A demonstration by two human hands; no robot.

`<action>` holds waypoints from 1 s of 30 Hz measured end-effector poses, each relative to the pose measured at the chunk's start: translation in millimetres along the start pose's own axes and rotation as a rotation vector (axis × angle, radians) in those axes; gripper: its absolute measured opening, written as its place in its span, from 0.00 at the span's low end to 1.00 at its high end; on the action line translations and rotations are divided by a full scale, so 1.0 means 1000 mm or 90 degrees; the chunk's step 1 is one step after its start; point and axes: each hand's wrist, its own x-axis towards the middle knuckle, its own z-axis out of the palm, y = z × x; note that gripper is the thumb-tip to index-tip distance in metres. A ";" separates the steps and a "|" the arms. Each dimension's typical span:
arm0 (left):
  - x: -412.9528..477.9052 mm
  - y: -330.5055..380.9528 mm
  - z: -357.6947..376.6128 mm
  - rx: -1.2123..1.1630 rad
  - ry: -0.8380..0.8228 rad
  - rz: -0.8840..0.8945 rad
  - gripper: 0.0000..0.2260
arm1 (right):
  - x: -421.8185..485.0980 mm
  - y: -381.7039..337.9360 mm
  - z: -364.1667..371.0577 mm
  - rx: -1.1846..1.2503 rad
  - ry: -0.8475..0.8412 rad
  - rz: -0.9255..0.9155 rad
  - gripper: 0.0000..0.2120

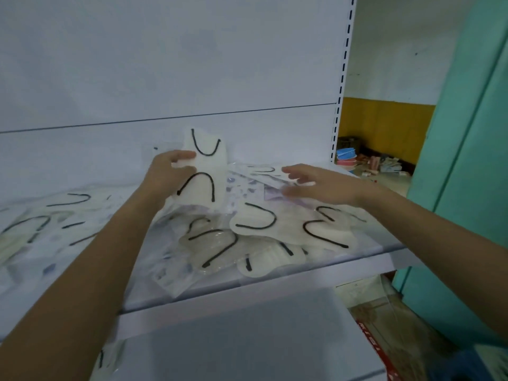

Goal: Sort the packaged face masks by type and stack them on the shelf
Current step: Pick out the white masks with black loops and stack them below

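My left hand grips a white packaged mask with black ear loops and holds it upright above the white shelf. My right hand reaches over the pile, its fingers pinching the edge of a flat printed mask packet. Under both hands lies a loose heap of white masks with black loops, mixed with clear printed packets. More masks lie spread at the shelf's left.
The shelf's white back panel rises behind the pile, with a slotted upright at its right. A lower shelf juts out below. A teal door stands at the right; bowls and clutter lie on the floor beyond.
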 end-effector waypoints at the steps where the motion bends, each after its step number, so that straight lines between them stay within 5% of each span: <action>1: 0.001 -0.005 0.001 -0.019 0.036 0.021 0.15 | 0.003 0.006 -0.007 0.014 0.043 0.041 0.28; 5: 0.008 -0.010 0.000 -0.092 0.097 0.051 0.16 | 0.010 0.034 -0.021 -0.206 -0.017 0.265 0.34; 12: 0.003 -0.008 0.002 -0.146 0.141 0.135 0.17 | 0.014 0.049 -0.024 -0.076 -0.003 0.312 0.41; 19: -0.004 -0.010 0.012 -0.143 0.104 0.158 0.17 | 0.011 0.048 -0.031 0.058 0.291 0.140 0.24; 23: -0.007 -0.006 0.012 -0.173 0.085 0.143 0.15 | 0.009 0.007 -0.049 0.322 0.462 0.074 0.21; 27: -0.014 0.002 0.011 -0.229 0.042 0.119 0.14 | 0.037 -0.047 -0.028 0.552 0.385 0.022 0.24; 30: -0.018 0.001 0.009 -0.226 0.011 0.116 0.17 | 0.064 -0.075 0.003 0.582 0.320 -0.035 0.25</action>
